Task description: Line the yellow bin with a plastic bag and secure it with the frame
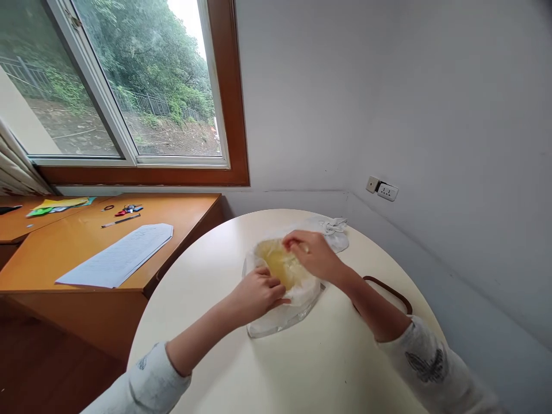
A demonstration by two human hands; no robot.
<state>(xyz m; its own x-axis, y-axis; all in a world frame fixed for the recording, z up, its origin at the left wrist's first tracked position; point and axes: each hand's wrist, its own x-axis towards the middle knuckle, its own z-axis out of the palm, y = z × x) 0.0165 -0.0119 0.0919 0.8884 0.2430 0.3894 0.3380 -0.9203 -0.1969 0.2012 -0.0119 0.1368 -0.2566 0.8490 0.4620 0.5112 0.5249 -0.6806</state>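
A yellow-looking container (278,261) stands on the round table, with a clear plastic bag (282,325) spread in and around it. The bag hangs over the near rim and its lower edge lies on the table. My left hand (259,293) is closed on the bag at the near-left rim, fingers curled over the edge. Across the opening, my right hand (313,253) has its fingers pinched together on the bag at the far-right rim. The container's outer wall is mostly hidden by the bag and my hands.
A crumpled, knotted plastic bag (335,227) lies on the cream table (185,322) behind my right hand. A brown loop (390,287) lies partly under my right forearm. Papers (118,256), a pen (121,221) and keys (129,210) rest on the wooden desk (194,210).
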